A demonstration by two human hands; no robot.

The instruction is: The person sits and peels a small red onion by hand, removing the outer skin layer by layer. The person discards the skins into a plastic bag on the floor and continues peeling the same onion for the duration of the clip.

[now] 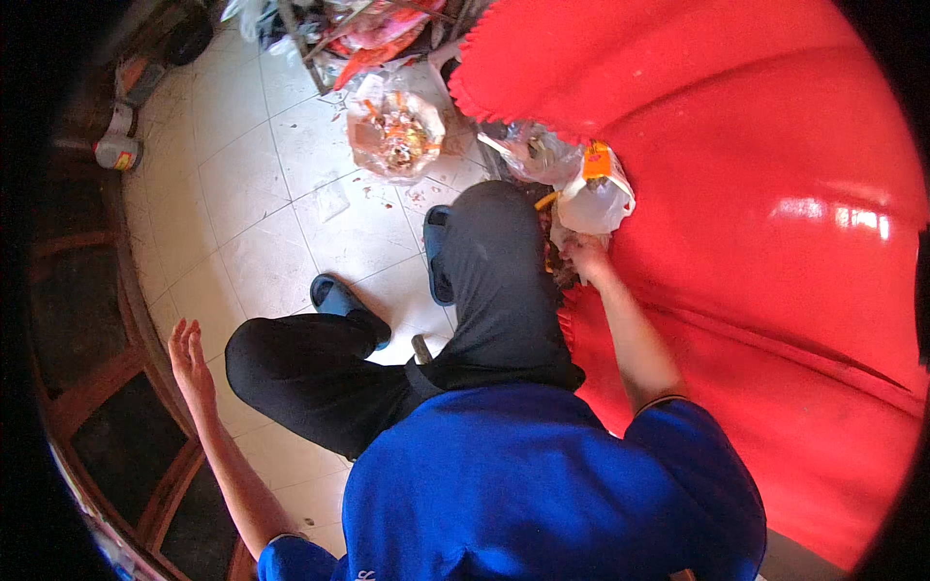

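My left hand (192, 370) hangs at the left with its fingers apart and nothing in it, beside a dark wooden panelled frame (109, 363). My right hand (585, 256) reaches down past my right knee, at the edge of a glossy red cover (741, 269). Its fingers are curled and partly hidden, so I cannot tell whether they grip anything. Just beyond them is a white plastic bag (592, 207), open at the top, with an orange label (598, 161). A clear plastic bag (534, 152) lies behind it.
An open plastic bag (398, 138) of mixed scraps stands on the tiled floor (240, 196), with crumbs around it. More bags and red wrapping (378, 43) crowd a metal frame at the top. A white container (118, 151) lies at the far left. My feet wear dark slippers (437, 254).
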